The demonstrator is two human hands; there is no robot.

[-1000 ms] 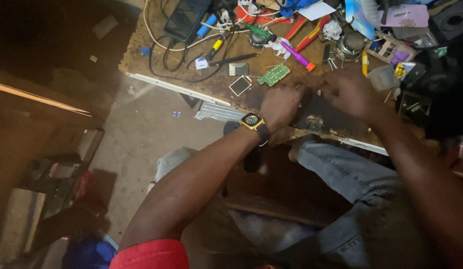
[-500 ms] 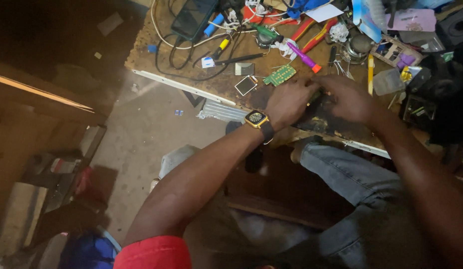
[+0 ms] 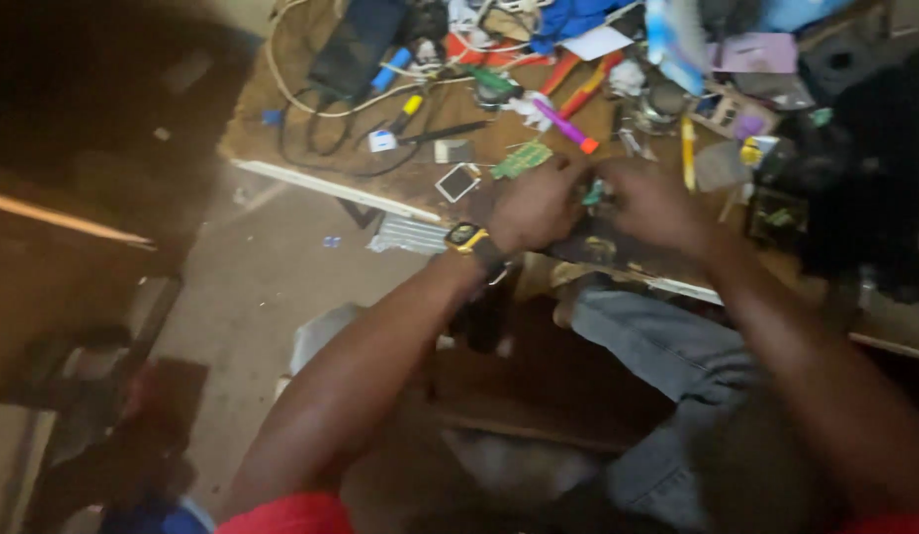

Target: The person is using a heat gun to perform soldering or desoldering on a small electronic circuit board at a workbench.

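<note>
both hands meet over a small part at the cluttered counter (image 3: 311, 148) edge

left hand (image 3: 535, 208) w/ yellow watch (image 3: 467, 237) & right hand (image 3: 657, 203) pinch a small greenish part (image 3: 594, 193) between them, blurred; green circuit board (image 3: 522, 158) just beside left hand.

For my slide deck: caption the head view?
Both hands meet over a small part at the cluttered workbench edge.
</note>
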